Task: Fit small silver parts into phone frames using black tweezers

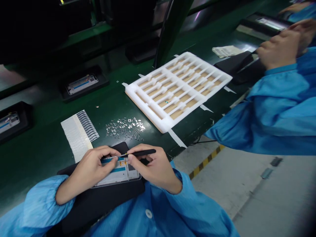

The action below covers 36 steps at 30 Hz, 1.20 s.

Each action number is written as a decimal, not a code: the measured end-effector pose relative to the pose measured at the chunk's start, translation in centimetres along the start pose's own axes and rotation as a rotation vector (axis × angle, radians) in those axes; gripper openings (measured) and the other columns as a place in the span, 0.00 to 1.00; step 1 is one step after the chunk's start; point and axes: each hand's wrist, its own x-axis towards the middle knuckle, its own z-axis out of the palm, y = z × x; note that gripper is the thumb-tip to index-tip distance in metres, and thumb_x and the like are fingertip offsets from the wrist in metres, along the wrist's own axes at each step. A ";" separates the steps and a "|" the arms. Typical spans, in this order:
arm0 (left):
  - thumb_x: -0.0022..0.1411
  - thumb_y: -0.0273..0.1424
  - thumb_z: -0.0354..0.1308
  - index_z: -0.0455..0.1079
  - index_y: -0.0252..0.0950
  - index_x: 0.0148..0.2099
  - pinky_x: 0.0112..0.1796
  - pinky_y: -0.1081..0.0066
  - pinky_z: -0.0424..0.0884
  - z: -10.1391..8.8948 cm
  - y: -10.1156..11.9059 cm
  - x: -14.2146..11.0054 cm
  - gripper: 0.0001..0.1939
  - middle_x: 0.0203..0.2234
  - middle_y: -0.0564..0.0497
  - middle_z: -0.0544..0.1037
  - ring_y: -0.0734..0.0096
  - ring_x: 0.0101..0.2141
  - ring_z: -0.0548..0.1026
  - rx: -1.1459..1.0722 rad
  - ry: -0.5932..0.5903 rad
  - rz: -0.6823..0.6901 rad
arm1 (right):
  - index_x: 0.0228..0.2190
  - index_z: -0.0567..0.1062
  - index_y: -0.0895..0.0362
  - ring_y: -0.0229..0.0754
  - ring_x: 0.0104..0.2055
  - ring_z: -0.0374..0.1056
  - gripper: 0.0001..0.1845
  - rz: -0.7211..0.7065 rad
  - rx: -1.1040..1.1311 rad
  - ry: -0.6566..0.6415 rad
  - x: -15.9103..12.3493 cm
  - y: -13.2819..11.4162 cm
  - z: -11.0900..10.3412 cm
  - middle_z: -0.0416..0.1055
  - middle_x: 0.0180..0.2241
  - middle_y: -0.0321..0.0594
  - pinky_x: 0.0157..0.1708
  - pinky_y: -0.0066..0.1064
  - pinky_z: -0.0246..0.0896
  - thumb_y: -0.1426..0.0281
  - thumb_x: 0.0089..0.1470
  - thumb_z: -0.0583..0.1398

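My right hand is closed around black tweezers, their tips pointing left over a phone frame. My left hand rests on the frame's left part, thumb and index finger pinched close to the tweezer tips. Whatever lies between those fingers is too small to make out. The frame shows grey metal, blue strips and an orange flex piece, and it lies on a black pad. Just beyond my hands are a sheet of thin dark strips and a scatter of tiny metal parts.
A white slotted foam tray is taped down on the green bench. Two black holders with phone frames stand at the left. At right, a co-worker's hands work over another black holder.
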 end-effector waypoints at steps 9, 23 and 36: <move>0.69 0.35 0.60 0.83 0.43 0.43 0.40 0.70 0.76 0.8 -0.6 0.1 0.09 0.39 0.53 0.85 0.68 0.39 0.83 -0.005 0.064 -0.025 | 0.35 0.84 0.56 0.41 0.29 0.81 0.04 -0.058 -0.043 0.041 0.1 0.1 0.3 0.83 0.32 0.40 0.28 0.26 0.77 0.73 0.59 0.66; 0.74 0.38 0.57 0.82 0.44 0.47 0.41 0.72 0.76 0.5 -0.5 0.1 0.12 0.41 0.53 0.85 0.69 0.41 0.83 0.077 0.056 0.038 | 0.46 0.82 0.53 0.45 0.43 0.82 0.11 -0.389 -0.136 0.000 -0.8 1.0 0.1 0.84 0.41 0.45 0.45 0.37 0.81 0.76 0.65 0.63; 0.79 0.35 0.52 0.79 0.37 0.53 0.43 0.67 0.78 -1.4 -1.3 -1.6 0.15 0.40 0.48 0.86 0.65 0.40 0.82 0.593 0.193 0.426 | 0.46 0.81 0.53 0.47 0.43 0.81 0.12 -0.371 -0.182 0.002 -1.3 1.2 0.7 0.82 0.41 0.46 0.46 0.39 0.80 0.77 0.64 0.62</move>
